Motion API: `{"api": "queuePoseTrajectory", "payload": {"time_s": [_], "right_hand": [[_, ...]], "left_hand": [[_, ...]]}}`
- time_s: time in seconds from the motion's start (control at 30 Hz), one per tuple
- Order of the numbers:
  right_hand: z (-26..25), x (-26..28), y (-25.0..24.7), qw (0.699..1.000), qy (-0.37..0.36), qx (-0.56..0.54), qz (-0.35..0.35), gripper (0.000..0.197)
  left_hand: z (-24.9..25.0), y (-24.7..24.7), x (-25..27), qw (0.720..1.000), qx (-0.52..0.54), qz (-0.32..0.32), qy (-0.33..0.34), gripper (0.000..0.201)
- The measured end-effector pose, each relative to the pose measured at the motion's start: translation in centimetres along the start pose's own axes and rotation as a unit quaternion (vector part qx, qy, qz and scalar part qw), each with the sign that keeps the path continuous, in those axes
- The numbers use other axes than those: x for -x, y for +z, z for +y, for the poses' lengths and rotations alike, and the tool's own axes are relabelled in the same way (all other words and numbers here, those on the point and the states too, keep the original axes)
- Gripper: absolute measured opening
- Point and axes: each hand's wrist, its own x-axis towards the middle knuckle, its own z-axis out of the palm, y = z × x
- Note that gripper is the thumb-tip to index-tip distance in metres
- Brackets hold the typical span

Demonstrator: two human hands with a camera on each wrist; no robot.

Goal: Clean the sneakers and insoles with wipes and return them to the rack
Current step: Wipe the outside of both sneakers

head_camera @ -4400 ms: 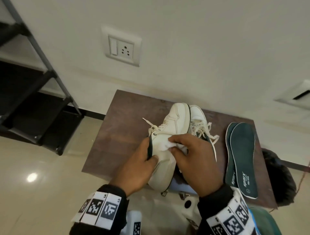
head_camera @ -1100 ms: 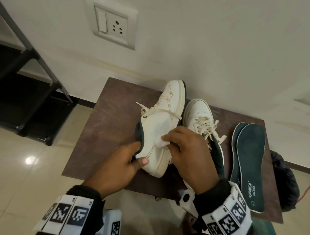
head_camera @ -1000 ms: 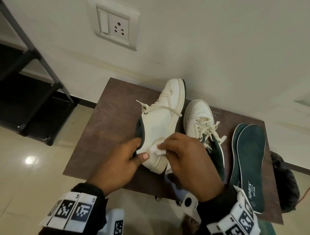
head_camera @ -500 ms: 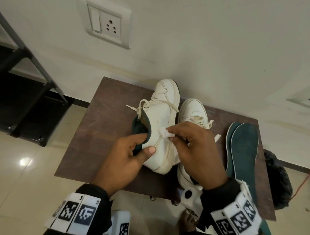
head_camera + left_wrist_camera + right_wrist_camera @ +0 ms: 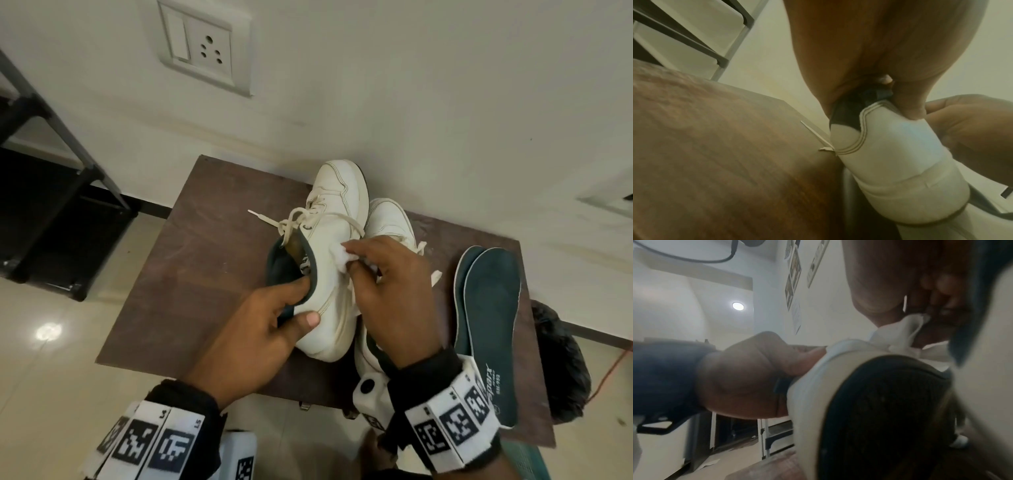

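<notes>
**shoefan22:** White leather sneaker (image 5: pixel 337 274) with cream laces and a dark green lining is tipped on its side over the brown wooden table (image 5: pixel 191 260), toe pointing at the wall. Left hand (image 5: pixel 253 339) grips it at the heel, fingers hooked inside the collar and thumb pressed on the outer side. Right hand (image 5: pixel 390 301) pinches a small crumpled white wipe (image 5: pixel 340 255) against the sneaker's side, just below the laces.

**gripcheck:** So both hands are clamped on something? And where's the rest of the pair?

**shoefan22:** Yep, one on the shoe, one on the wipe, and they're close together. The second white sneaker (image 5: pixel 388 219) sits upright on the table just beside the held one, mostly hidden behind the right hand. Two dark green foam insoles (image 5: pixel 489 318) lie overlapped flat on the table's right side, well apart from the hands. Black metal shoe rack (image 5: pixel 44 205) stands on the floor off to the left, by the wall with a white switch-and-socket plate (image 5: pixel 205 44).
</notes>
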Motion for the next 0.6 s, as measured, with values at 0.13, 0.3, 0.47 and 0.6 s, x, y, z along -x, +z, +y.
{"api": "queuePoseTrajectory", "payload": {"time_s": [0.13,0.3,0.47,0.6], "right_hand": [[-2.4,0.8,-0.5,0.991,-0.077,-0.044,-0.103,0.023],[-4.9,1.8,0.4,0.981,-0.127,0.013,-0.143,0.022],[-2.3,0.1,0.3,0.998,-0.039,0.051,0.0,0.02],[-1.7,0.1,0.4,0.998,-0.03,0.055,-0.017,0.021]], "left_hand": [[-0.1,-0.6,0.2,0.999,-0.026,0.028,0.005,0.034],[0.1,-0.7,0.1,0.997,-0.069,0.042,-0.004,0.053],[0.2,-0.8,0.3,0.999,-0.022,-0.018,-0.026,0.038],[0.0,-1.1,0.5,0.998,0.022,-0.048,-0.035,0.046]]}}
